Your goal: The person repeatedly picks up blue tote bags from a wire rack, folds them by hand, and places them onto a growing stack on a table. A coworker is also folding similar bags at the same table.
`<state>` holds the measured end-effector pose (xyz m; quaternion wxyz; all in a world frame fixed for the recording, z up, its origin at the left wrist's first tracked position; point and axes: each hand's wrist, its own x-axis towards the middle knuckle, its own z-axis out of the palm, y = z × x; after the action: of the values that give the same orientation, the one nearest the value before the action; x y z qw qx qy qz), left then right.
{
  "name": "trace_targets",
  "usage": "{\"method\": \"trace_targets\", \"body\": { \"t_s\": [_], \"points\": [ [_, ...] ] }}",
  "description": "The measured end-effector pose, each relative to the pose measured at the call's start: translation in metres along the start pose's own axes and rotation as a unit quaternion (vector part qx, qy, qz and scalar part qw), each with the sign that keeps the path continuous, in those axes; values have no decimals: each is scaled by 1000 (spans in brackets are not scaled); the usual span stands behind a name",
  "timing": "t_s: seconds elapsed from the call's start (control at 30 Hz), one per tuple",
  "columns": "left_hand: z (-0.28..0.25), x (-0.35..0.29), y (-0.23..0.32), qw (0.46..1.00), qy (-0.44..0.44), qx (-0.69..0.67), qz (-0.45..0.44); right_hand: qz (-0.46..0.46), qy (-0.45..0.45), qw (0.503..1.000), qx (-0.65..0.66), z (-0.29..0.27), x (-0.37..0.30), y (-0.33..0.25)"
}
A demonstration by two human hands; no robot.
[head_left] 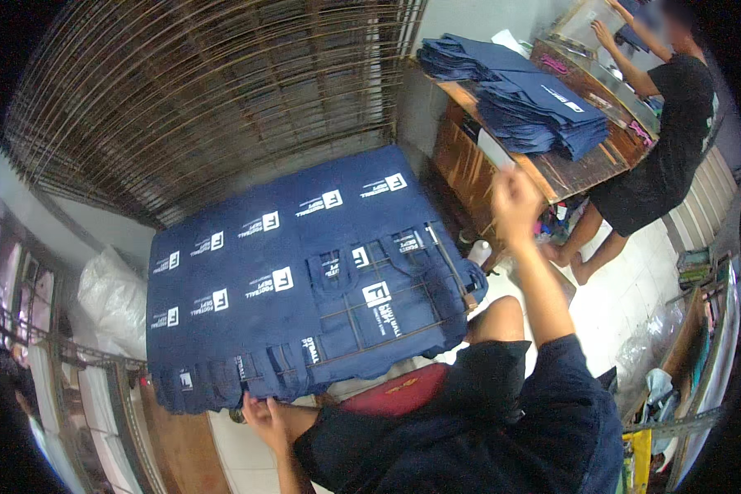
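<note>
A wide stack of navy fabric (247, 329) with white prints lies in front of me, with cut-out shapes and loose strips along its near and right parts. My left hand (267, 421) is at the near edge of this stack, its fingertips closed on the fabric's rim. Raised to the right, my right hand (516, 202) is closed like a fist and blurred. A pale flat strip (494, 151) shows just above its fingers; I cannot tell whether the hand holds it. Thin rods (346, 309) run across the cut part of the fabric.
Piles of cut navy pieces (543, 103) lie on a worn wooden table (543, 177) at the far right. A person in dark clothes (679, 115) stands beside it, arms raised. A many-tiered wire rack (198, 90) rises behind the stack. Clear plastic bags (111, 300) sit at left.
</note>
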<state>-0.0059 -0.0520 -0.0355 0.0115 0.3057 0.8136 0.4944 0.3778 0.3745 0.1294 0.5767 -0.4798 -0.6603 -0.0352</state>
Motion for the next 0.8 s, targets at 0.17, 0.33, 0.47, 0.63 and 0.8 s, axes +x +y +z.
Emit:
{"method": "trace_targets", "body": {
  "t_s": [0.17, 0.33, 0.47, 0.63, 0.8],
  "points": [
    [5, -22, -17, 1000, 2, -6, -6, 42, 107, 954, -276, -82, 127, 114],
    [13, -13, 40, 997, -12, -49, -63, 167, -71, 931, -315, -89, 170, 154],
    [23, -16, 97, 994, -71, 85, -17, 110, -120, 939, -304, -86, 182, 173],
    [59, -19, 119, 996, -83, -29, 15, 139, -81, 946, -281, -87, 185, 161],
    [118, -32, 147, 972, -169, -162, 33, 39, 135, 986, -90, -128, 161, 193]
  ]
}}
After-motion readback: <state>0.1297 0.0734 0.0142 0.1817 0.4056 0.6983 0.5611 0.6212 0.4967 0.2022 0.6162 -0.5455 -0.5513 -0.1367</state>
